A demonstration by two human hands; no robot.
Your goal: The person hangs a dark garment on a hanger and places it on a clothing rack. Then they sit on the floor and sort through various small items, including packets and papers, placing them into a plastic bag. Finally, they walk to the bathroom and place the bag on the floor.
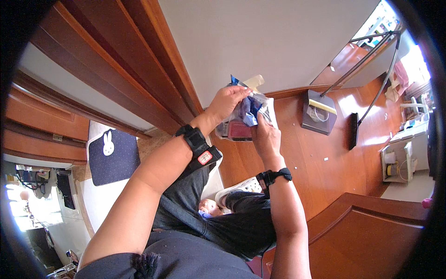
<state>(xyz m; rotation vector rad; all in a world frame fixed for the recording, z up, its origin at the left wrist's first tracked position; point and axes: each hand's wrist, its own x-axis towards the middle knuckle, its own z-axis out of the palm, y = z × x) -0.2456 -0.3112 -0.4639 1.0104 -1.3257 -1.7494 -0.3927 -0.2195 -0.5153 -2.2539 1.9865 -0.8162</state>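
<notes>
My left hand point(223, 103) is raised before me, thumb and fingertips pinched together at the upper edge of a crumpled blue and silver wrapper point(251, 111). My right hand point(267, 136) grips the wrapper's lower right side. Around and below it shows clear plastic point(223, 130), with a dark red item point(239, 130) visible through it. Whether this plastic is a bag or a container, I cannot tell. A pale yellowish strip point(255, 82) sticks up behind the fingers. Both wrists wear black straps, and my fingers partly hide the wrapper.
A wooden door frame point(139, 59) rises at the left, near a dark rabbit mat point(113, 157). A long-handled dustpan point(318, 122) and broom point(354, 132) stand on the wooden floor point(306, 174), where small white scraps lie. A brown wooden panel point(369, 240) is at lower right.
</notes>
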